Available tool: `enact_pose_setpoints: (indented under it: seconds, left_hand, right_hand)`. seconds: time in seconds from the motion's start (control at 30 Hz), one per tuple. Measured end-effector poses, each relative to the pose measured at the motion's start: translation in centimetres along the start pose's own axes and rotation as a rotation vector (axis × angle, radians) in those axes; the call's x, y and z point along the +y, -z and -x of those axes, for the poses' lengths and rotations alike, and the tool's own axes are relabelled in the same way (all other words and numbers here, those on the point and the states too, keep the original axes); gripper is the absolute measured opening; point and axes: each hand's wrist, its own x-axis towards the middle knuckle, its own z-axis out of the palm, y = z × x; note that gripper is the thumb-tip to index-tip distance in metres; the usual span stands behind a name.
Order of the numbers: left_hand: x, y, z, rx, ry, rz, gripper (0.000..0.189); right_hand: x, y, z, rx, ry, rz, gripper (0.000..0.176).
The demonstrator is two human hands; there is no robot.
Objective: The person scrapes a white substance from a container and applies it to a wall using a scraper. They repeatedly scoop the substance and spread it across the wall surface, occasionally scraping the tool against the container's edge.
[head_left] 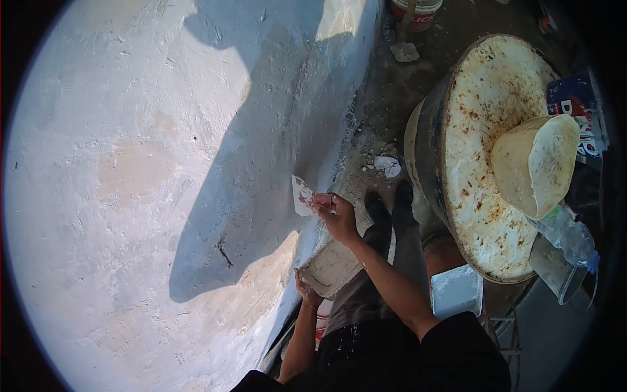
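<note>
My right hand (341,221) is closed round the reddish handle of a putty knife (302,196). The blade, whitish with darker smears, lies right at the lower part of the pale plastered wall (150,242). Below it, my left hand (308,292) grips the near-left edge of a shallow tray (332,266) coated with greyish-white paste. That tray is held close to the wall's base, in front of my legs. A large shadow falls over the wall around the knife, and a patch of beige shows farther left.
To the right stands a drum with a rust-stained white top (486,150), carrying a cream plastic container (522,166). Beside it are a clear bottle (567,236) and a blue printed box (576,108). A white tub (457,292) sits lower; a bucket (418,12) stands far back. Rubble (387,165) litters the floor.
</note>
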Motion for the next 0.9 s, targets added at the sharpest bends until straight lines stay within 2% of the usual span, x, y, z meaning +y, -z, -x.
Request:
enact_pose_setpoints:
  seconds: [0.07, 0.13, 0.17, 0.23, 0.27, 0.4, 0.6, 0.9]
  left_hand:
    - [0.1, -0.1, 0.6, 0.043, -0.011, -0.076, 0.082]
    - [0.1, 0.1, 1.2, 0.045, -0.021, -0.089, 0.080]
    - [0.0, 0.4, 1.4, 0.026, -0.035, -0.097, 0.080]
    - [-0.1, 1.0, 1.9, -0.004, -0.066, -0.145, 0.080]
    - [0.0, 1.1, 2.1, -0.015, -0.083, -0.188, 0.080]
    - [0.7, 0.7, 3.0, 0.087, -0.022, -0.097, 0.080]
    - [0.6, 2.6, 2.2, -0.036, 0.015, 0.057, 0.077]
    - [0.7, 3.2, 1.6, -0.068, 0.029, 0.137, 0.072]
  right_hand:
    - [1.4, 0.8, -0.3, 0.125, -0.166, -0.206, 0.019]
    - [4.7, 1.7, -2.4, 0.252, -0.113, -0.039, 0.019]
    - [6.8, 2.0, -3.7, 0.299, -0.158, -0.169, 0.020]
    - [10.2, 2.6, -6.1, 0.324, -0.183, -0.149, 0.022]
    - [9.8, 2.5, -6.8, 0.338, -0.197, -0.140, 0.022]
    - [7.0, 1.5, -6.3, 0.164, -0.202, -0.198, 0.024]
    - [3.7, 0.3, -4.6, 0.020, -0.164, -0.210, 0.026]
    - [0.8, -0.8, -2.8, -0.074, -0.175, -0.315, 0.026]
